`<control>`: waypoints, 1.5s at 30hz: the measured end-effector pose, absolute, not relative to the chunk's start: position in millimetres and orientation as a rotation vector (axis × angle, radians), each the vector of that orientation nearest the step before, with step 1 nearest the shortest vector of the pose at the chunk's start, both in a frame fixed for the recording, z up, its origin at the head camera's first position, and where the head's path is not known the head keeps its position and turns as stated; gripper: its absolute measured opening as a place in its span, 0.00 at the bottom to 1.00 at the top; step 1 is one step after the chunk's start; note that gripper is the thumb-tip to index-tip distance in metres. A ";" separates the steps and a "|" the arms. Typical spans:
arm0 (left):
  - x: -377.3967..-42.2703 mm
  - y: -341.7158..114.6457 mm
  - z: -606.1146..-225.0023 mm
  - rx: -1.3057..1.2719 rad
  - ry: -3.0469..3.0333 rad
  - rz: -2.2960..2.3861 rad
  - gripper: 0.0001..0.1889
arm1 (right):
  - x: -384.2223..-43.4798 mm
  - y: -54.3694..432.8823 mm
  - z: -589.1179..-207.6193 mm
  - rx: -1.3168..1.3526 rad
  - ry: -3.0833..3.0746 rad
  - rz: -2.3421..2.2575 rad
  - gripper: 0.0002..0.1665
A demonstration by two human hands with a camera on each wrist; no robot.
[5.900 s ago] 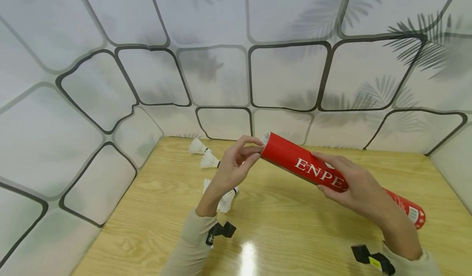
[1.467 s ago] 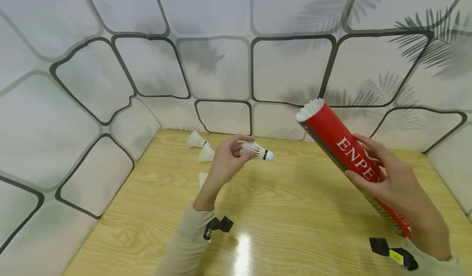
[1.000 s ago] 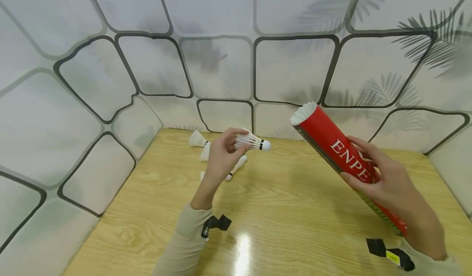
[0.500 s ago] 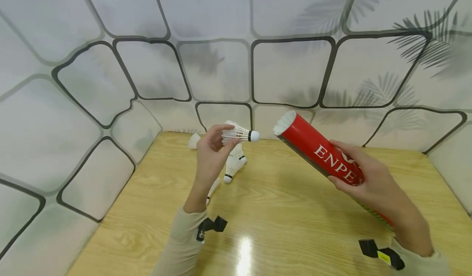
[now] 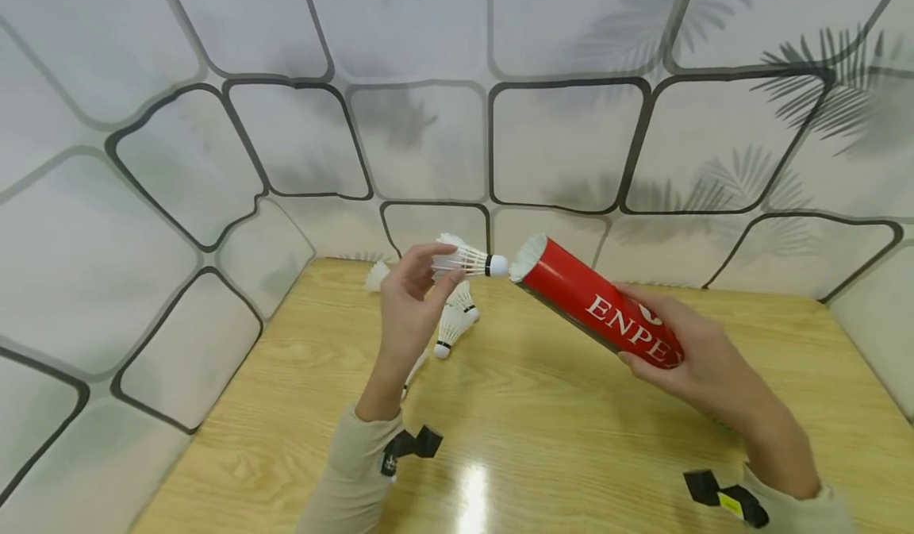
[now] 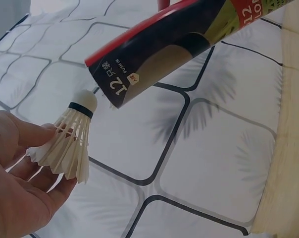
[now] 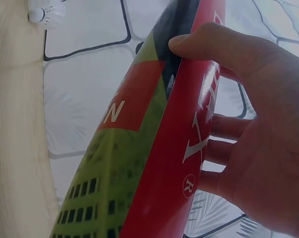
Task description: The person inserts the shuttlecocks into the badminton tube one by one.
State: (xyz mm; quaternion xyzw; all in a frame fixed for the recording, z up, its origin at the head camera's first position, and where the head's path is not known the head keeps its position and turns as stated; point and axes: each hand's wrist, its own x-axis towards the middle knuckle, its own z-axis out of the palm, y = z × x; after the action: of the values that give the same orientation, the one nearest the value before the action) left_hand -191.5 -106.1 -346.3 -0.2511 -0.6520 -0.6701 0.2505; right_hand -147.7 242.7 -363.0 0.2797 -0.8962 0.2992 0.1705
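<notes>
My left hand pinches a white shuttlecock by its feather skirt, cork pointing right. In the left wrist view the thumb and fingers hold the shuttlecock from both sides, cork up. My right hand grips a red shuttlecock tube, tilted with its mouth up and to the left. White feather edges show at that mouth, right beside the cork; whether they touch I cannot tell. In the right wrist view the thumb and fingers wrap round the tube.
Several loose shuttlecocks lie on the wooden table below and behind my left hand, some partly hidden by it. A pale patterned backdrop rises behind the table's far edge and along its left side.
Since the earlier frames, my left hand has lifted a shuttlecock and shifted slightly left. My right hand has brought the tube left and lowered its mouth toward the shuttlecock's cork.
</notes>
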 end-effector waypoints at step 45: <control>-184.7 -93.3 -355.9 -0.783 -2.050 -1.513 0.14 | -146.1 225.4 -376.2 0.823 -2.612 0.818 0.50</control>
State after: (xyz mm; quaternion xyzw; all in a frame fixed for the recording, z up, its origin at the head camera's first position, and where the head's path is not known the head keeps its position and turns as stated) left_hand -184.7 -93.3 -355.9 -0.2856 -0.7475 -0.5515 0.2357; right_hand -146.1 225.4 -376.2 0.2851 -0.9047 0.2834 0.1413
